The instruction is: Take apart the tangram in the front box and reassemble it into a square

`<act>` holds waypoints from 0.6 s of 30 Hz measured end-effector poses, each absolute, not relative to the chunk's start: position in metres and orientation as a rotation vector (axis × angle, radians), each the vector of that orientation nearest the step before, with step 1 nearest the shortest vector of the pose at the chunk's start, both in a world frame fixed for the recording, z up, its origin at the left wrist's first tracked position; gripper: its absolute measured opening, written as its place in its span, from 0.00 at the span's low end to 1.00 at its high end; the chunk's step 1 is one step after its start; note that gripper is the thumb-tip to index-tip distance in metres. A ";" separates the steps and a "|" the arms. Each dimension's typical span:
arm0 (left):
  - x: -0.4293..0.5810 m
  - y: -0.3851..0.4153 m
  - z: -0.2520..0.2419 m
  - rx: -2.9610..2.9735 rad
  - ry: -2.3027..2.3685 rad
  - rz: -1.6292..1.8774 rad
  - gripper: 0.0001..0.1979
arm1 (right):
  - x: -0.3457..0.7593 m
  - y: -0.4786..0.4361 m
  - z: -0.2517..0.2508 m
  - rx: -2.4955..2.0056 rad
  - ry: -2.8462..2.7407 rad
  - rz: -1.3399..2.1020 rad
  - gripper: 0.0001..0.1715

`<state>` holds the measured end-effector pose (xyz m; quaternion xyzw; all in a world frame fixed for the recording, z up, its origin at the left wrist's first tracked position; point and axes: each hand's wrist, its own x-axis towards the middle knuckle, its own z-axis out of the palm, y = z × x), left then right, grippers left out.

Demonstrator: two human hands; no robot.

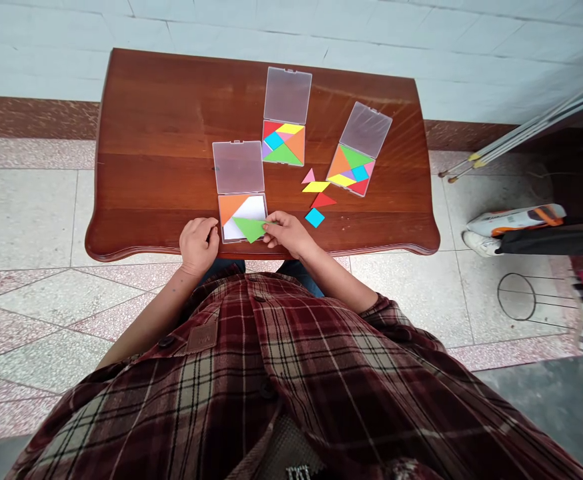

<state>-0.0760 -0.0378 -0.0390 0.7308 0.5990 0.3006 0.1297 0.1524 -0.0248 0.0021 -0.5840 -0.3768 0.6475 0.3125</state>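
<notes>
The hands are apart: the right hand [287,233] pinches a flat green triangle [249,229] over a clear plastic box [241,219] (its white base half bare, an orange triangle [231,207] in one corner), and the left hand [198,244] rests just beside it. Beyond the right hand lie a blue square [314,217], a red triangle [323,201], and two filled boxes [282,143] [351,157] on a polished brown wooden table [171,200].

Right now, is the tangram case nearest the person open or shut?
Open: its clear plastic lid lies flat beyond the white-floored tray.
</notes>
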 end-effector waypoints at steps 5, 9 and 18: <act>-0.076 -0.038 -0.040 2.162 1.746 0.888 0.11 | 0.156 -0.033 0.010 -1.516 -0.807 1.811 0.11; -0.077 -0.037 -0.040 2.161 1.753 0.884 0.11 | 0.157 -0.033 0.009 -1.453 -0.801 1.786 0.11; -0.078 -0.037 -0.041 2.151 1.736 0.886 0.11 | 0.156 -0.030 0.003 -1.450 -0.868 1.726 0.10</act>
